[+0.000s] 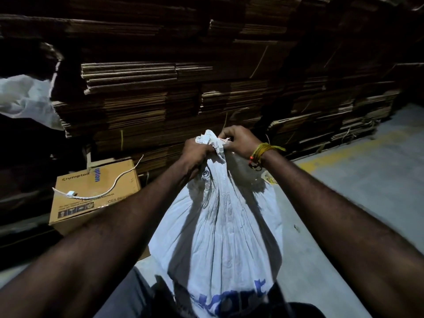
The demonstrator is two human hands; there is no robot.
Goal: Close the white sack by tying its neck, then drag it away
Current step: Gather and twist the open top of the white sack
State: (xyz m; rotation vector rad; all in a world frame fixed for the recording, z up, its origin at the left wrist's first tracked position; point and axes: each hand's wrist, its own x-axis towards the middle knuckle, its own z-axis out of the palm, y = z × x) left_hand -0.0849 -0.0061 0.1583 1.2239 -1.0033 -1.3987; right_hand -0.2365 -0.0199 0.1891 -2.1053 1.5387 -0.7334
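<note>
Arms reach forward, left hand (195, 152) and right hand (238, 140) both clenched on the white sack (220, 226) neck.

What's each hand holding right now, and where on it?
Both hold the white sack at its gathered neck: left hand clenched just under the bunched top, right hand pinching the cloth at the top from the other side.
</note>
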